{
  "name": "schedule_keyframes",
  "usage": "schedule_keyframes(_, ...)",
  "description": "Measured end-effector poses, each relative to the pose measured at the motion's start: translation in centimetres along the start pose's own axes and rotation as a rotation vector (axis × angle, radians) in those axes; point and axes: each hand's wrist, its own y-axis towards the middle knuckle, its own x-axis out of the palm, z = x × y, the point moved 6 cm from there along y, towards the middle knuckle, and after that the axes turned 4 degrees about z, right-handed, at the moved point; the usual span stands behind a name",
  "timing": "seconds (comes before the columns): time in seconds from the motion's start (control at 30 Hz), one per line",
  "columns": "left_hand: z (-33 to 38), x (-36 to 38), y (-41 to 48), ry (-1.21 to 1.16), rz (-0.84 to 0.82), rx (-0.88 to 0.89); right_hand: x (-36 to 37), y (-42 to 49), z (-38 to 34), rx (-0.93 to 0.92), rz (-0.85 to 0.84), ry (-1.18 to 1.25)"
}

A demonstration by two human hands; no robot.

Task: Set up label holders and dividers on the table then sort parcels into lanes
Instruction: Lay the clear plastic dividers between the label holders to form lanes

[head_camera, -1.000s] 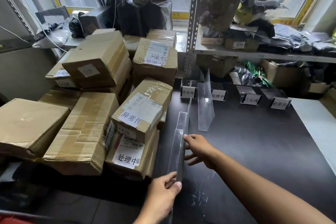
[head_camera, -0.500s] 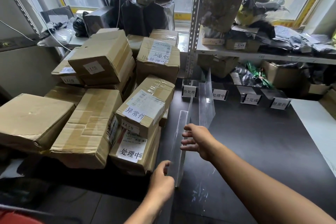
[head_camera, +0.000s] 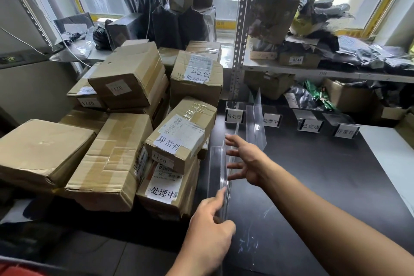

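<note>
A clear plastic divider (head_camera: 218,170) stands on edge along the left side of the dark table (head_camera: 324,186). My right hand (head_camera: 245,161) hovers just right of it with fingers spread, fingertips at its wall. My left hand (head_camera: 208,237) is at its near end, index finger touching the near edge. A second clear divider (head_camera: 256,122) stands farther back between the first two label holders. Several label holders (head_camera: 310,125) line the table's back edge. Cardboard parcels (head_camera: 177,141) are piled to the left.
A metal shelf (head_camera: 313,71) behind the table holds boxes and dark bagged parcels. An upright shelf post (head_camera: 240,33) rises at the table's back left corner. More black-wrapped parcels (head_camera: 170,18) sit by the window. A pale surface (head_camera: 389,154) adjoins the table on the right.
My right hand let go of the divider and opened its fingers. My left hand released its grip on the near end and now only touches it with a finger. The divider stands farther forward.
</note>
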Motion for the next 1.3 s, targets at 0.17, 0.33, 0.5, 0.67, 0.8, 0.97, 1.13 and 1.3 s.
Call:
schedule_keyframes(0.17,2.3,0.6,0.6,-0.177,-0.18,0.05,-1.7,-0.2,-3.2,-0.074,0.006,0.006)
schedule_keyframes(0.33,4.5,2.5,1.2,-0.185,-0.189,0.088,-3.7,0.0,-6.0,-0.16,-0.005,-0.023)
schedule_keyframes(0.5,6.8,4.0,2.4,-0.167,-0.214,0.115,-6.2,0.2,-8.0,-0.216,-0.003,-0.005)
schedule_keyframes(0.67,8.1,5.6,4.9,-0.186,-0.284,0.068,-8.5,1.1,-9.0,-0.275,0.074,-0.068)
schedule_keyframes(0.8,7.6,7.1,7.0,-0.228,-0.359,-0.016,-9.9,2.8,-7.7,-0.255,0.146,-0.084)
schedule_keyframes(0.97,5.6,8.4,9.2,-0.221,-0.367,-0.104,-11.3,5.3,-5.3,-0.18,0.168,-0.042)
schedule_keyframes(1.13,3.6,9.4,10.8,-0.21,-0.345,-0.173,-12.0,7.1,-3.6,-0.106,0.164,-0.044)
schedule_keyframes(1.3,2.5,10.5,12.0,-0.155,-0.314,-0.213,-12.6,9.1,-1.7,-0.027,0.201,0.005)
